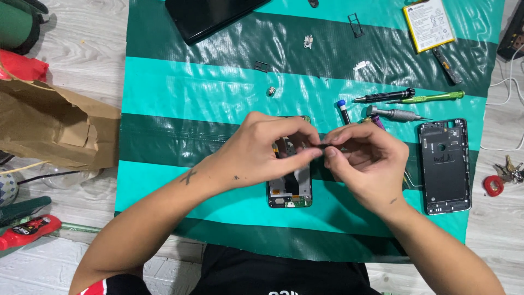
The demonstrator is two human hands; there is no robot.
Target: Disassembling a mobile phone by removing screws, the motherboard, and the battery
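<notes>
At nine o'clock a crumpled brown paper bag [52, 128] lies on the pale wooden floor [82, 49], with a red tool [27, 232] at about eight o'clock below it. The striped green mat [180, 93] fills the middle of the view, and a dark slab-shaped device [210, 16] sits at its eleven o'clock edge. Near the centre, the left hand [262, 155] curls over the opened phone [290, 191], whose circuit boards show at its lower end; the thumb and forefinger are pressed together on a small dark part [323, 146]. The right hand [365, 164], just to the three o'clock side and touching the left at the fingertips, pinches the same small part from the other end. What the part is cannot be told. The phone lies flat on the mat, directly beneath both hands. At one o'clock a black screwdriver [385, 97], a green screwdriver [428, 98] and a silver screwdriver [396, 114] lie side by side. A battery with a yellow rim [428, 23] rests at the top right, and a dark phone back cover [445, 166] lies flat at three o'clock, with keys [507, 172] beyond it on the floor.
</notes>
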